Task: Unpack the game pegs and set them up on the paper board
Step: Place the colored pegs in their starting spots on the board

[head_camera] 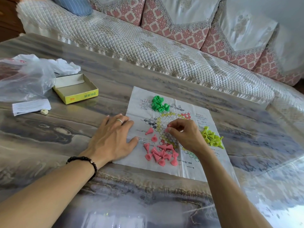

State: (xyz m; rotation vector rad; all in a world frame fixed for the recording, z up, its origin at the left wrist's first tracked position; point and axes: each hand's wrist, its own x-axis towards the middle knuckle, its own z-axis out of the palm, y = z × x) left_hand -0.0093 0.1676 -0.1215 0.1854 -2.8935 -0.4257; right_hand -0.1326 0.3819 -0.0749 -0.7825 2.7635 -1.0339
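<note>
Marbled grey worktop point(65, 135) is stretching out in front of a quilted sofa point(148, 46). On it, the right hand point(185, 135) is hovering over the middle of the paper board point(185, 168), its fingers point(171, 127) pinching one pink peg point(167, 130). The left hand point(111, 139) is lying flat with fingers spread and released, pressing down the board's left edge. Loose pink pegs point(161, 155) are lying between the hands, near the board's front edge. Dark green pegs point(159, 103) are heaping at the far edge, lime pegs point(211, 137) just right of the right hand. Bare worktop is lying open to the front and left. Farther left, an open yellow box point(75, 89) is sitting beside a plastic bag point(28, 76) and a folded leaflet point(31, 106).
</note>
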